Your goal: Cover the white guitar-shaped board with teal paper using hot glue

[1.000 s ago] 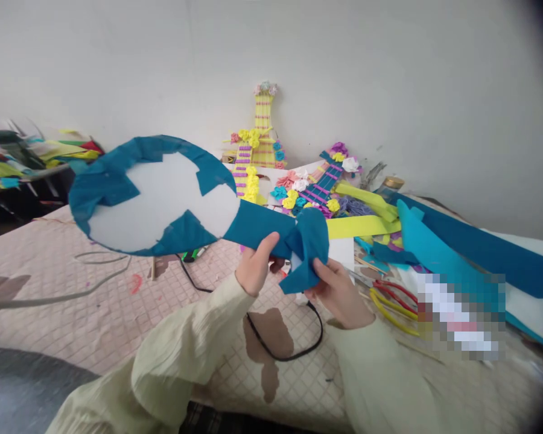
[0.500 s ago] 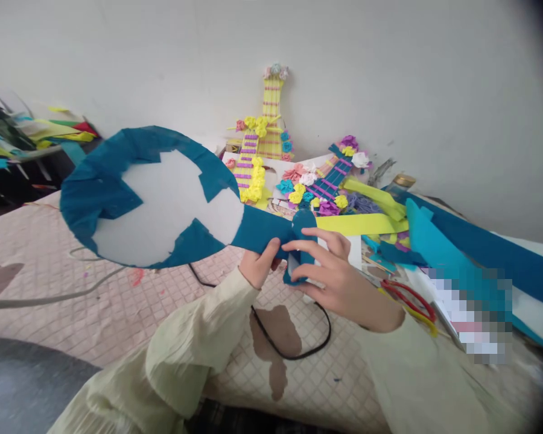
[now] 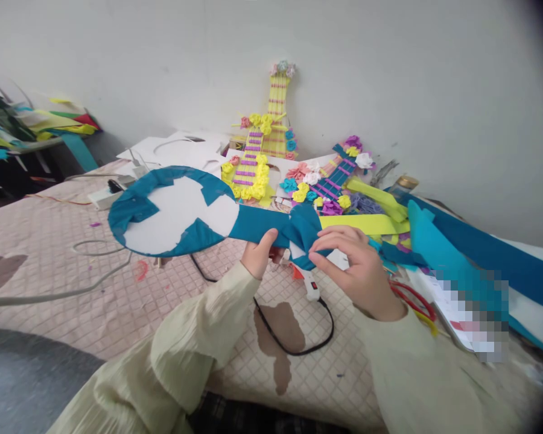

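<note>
Left hand (image 3: 259,254): fingers clasp blue-papered cutout (image 3: 219,222) mid-frame, likely steadying it
Right hand (image 3: 359,268): fingers pinch its paper flap (image 3: 305,226)

Wht paddle-shaped cutout (image 3: 190,211), part. teal-wrapped, held crosswise, rnd end L.

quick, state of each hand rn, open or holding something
Left hand: closed, holding the blue neck.
Right hand: closed, pinching blue paper at the neck's end.
</note>
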`<state>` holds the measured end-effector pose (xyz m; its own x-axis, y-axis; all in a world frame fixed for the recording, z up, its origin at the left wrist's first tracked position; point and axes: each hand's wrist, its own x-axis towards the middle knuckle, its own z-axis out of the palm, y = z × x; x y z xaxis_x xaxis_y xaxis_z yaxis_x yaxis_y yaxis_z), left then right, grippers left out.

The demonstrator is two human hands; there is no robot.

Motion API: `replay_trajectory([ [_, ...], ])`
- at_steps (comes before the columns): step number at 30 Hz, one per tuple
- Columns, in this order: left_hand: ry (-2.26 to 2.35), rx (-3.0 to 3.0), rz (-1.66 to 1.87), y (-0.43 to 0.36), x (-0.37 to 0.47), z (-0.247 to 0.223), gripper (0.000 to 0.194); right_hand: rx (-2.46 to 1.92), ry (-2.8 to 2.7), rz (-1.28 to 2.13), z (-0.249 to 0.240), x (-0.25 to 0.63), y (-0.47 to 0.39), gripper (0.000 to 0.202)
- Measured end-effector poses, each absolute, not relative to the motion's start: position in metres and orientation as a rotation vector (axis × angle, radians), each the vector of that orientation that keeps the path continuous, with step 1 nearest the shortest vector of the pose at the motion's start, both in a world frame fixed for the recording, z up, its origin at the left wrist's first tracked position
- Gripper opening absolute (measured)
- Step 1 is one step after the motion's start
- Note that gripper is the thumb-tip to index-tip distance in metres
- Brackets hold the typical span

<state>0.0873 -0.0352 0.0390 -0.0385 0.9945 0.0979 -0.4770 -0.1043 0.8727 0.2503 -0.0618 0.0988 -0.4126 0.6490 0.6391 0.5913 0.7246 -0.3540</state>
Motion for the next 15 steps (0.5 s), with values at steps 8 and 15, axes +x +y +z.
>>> replay_trajectory([
  [8,0.819,0.831,1.377,-0.033,0.090,0.041,0.023,-0.871,-2.249,0.099,0.102,0.243,-0.054,0.008],
  [15,0.837,0.804,1.311,-0.030,0.089,0.040,0.024,-0.921,-2.234,0.220,0.106,0.233,-0.052,0.011],
])
